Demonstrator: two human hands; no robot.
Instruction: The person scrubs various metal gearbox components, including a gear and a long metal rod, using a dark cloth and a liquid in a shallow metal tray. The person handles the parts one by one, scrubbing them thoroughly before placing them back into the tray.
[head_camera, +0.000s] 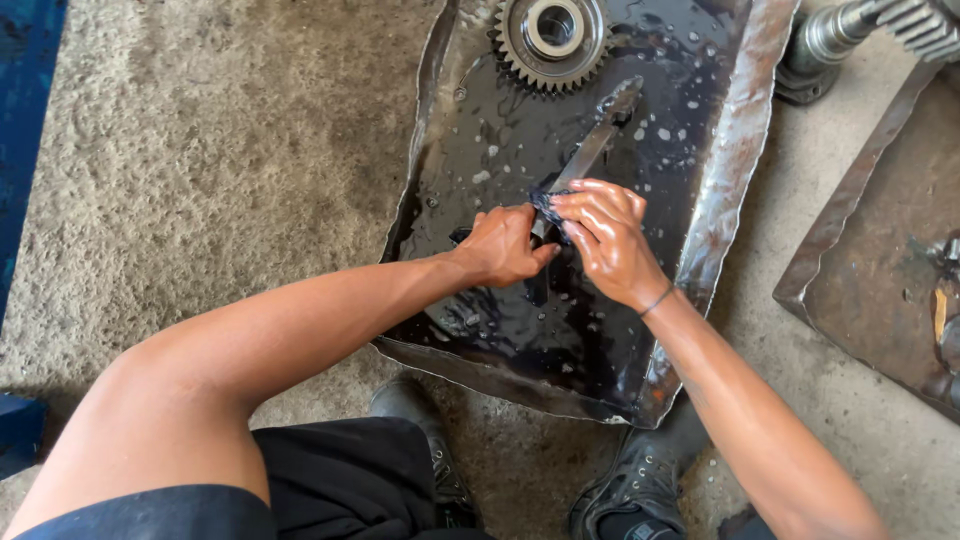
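Right hand (600, 235) fingers pinch a dark rag (548, 205) around a flat metal bar (590, 150); the left hand (505, 245) grips its lower end, mid-tray (735, 150). Wiping seems underway; next likely calls for sliding toward the gear (552, 35) at the far edge.

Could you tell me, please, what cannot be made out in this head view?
- Lower end of the flat metal bar: hidden by the left hand and right hand.
- Dark rag: mostly covered by the right hand's fingers.
- Gear: top cut off by the frame edge.
- Splined shaft: cut off at the upper right corner.
- Tray bottom: obscured by dark oily liquid.
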